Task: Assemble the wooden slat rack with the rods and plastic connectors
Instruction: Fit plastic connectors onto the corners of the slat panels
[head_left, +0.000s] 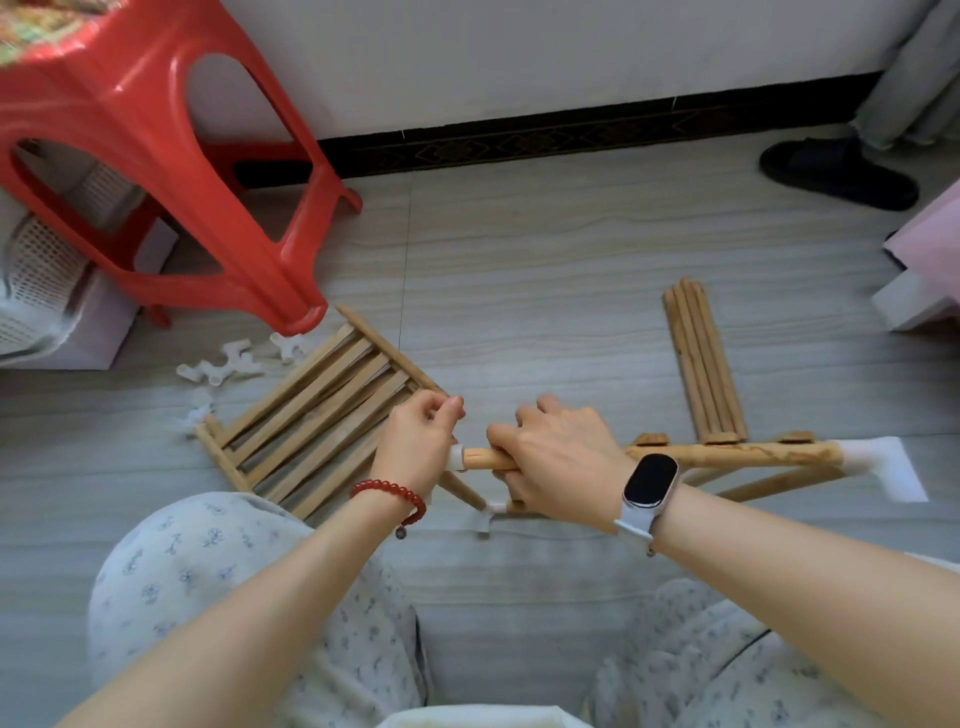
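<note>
Right hand (558, 457) had its grip wrapped tight around a round light-wood rod (727, 453) that ran sideways across the middle of the shot, fingers curled over the top of it near its 9 o'clock end. Left hand (418, 441) was right beside it, fingers bunched and clamped on a small white plastic connector (457, 458) sitting at that same rod tip. Connector and rod end were touching, but I couldn't tell how far it was pushed on.

Out at the 3 o'clock end of that rod was a bigger white plastic corner connector (883, 465), blurry, with more thin rods angling back under the main one. Three little slat ends stuck up along the rod's top edge. Just below the hands, toward 6 o'clock, another white three-way plastic connector (487, 514) sat on the grey wood-look floor (545, 291) with rods going into it.

At 9 o'clock from the hands lay a flat panel of wooden slats (311, 410), tilted diagonally on the floor. Past it, a scatter of loose white plastic connectors (223, 366). At about 1 o'clock, a bundle of spare wooden rods (704, 358) lay side by side, well apart from the panel.

Red plastic stool (171, 156) stood at 10 o'clock, a white perforated basket (36, 270) behind it. Black slipper (836, 174) way up at 2 o'clock. Red bead bracelet (389, 496) on the left wrist, white-strapped smartwatch (649, 480) on the right.
</note>
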